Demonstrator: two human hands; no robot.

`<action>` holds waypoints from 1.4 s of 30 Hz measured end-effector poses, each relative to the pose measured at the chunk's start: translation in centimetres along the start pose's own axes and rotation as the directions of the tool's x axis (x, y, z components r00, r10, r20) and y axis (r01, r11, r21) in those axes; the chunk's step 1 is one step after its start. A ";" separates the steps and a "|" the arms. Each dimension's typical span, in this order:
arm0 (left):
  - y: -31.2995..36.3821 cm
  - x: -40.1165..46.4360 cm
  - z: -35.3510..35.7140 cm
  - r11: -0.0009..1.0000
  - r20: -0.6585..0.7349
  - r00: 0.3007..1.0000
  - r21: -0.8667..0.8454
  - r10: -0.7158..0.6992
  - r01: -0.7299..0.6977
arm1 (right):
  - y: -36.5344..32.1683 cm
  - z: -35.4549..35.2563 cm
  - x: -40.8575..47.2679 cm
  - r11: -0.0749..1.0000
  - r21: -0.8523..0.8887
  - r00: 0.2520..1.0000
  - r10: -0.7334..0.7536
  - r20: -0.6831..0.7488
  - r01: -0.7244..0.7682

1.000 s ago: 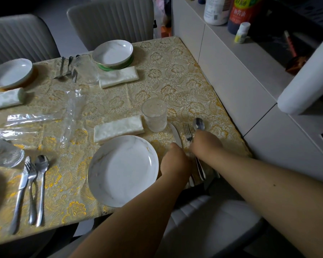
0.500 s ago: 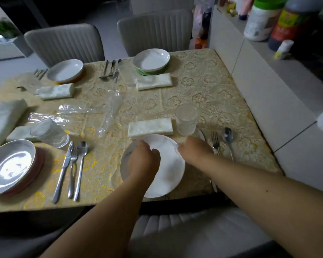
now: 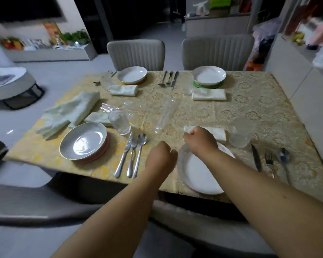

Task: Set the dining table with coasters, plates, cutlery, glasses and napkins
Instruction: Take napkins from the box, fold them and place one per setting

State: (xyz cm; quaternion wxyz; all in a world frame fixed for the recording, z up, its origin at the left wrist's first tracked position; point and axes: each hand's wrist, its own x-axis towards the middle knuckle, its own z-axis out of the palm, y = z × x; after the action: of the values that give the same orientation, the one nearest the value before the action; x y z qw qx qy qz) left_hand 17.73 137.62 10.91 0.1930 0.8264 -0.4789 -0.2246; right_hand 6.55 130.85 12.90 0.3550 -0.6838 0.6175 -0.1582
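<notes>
having left the knife, fork and spoon [image 3: 268,161] a second ago, both hands now sit at the round white plate [image 3: 199,175] on the gold-patterned desk [image 3: 259,108], left hand [image 3: 159,157] curled empty beside its rim, right hand [image 3: 199,141] over its far edge, grip unclear, suggesting final straightening.

a: dim room, no strong light anywhere. the gold floral cloth on the bench [image 3: 250,101] looks washed out and flat.

b: light seems to come from above. there's a soft white glare on the shallow white plate with the red rim [image 3: 84,141], and a fainter sheen on the steel knife, fork and spoon [image 3: 131,155] beside it.

a: shadows are weak, darkest under the near bench edge.

b: the background is smeared with motion blur, worst at the top right corner. the wide lens bends the bench edges, and the clear drinking glass [image 3: 240,132] looks soft.
</notes>
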 end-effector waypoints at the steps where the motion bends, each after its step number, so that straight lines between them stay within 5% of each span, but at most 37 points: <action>1: -1.1 -0.3 -1.3 1.000 -0.018 1.000 0.002 0.001 -0.001 | -1.6 1.0 -0.6 1.000 0.023 1.000 -0.010 0.007 0.010; 17: -26.6 -2.7 -20.9 0.976 -0.193 0.961 -0.129 -0.200 0.177 | -21.9 22.7 -7.9 0.992 0.118 0.989 -0.048 0.140 0.032; 35: -37.5 13.5 -22.6 0.942 0.018 0.947 -0.099 -0.321 0.322 | -21.8 30.0 2.0 0.926 0.075 0.929 0.368 0.031 -0.370; 42: -38.6 18.9 -20.7 0.927 0.113 0.932 -0.117 -0.344 0.356 | -22.2 32.2 6.2 0.918 0.000 0.918 0.397 -0.001 -0.397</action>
State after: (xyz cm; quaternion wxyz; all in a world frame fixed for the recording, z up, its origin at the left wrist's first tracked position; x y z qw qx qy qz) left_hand 64.75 141.17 3.86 0.1836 0.8725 -0.3157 -0.3245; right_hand 45.09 133.90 4.19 0.3794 -0.5443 0.7435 -0.0833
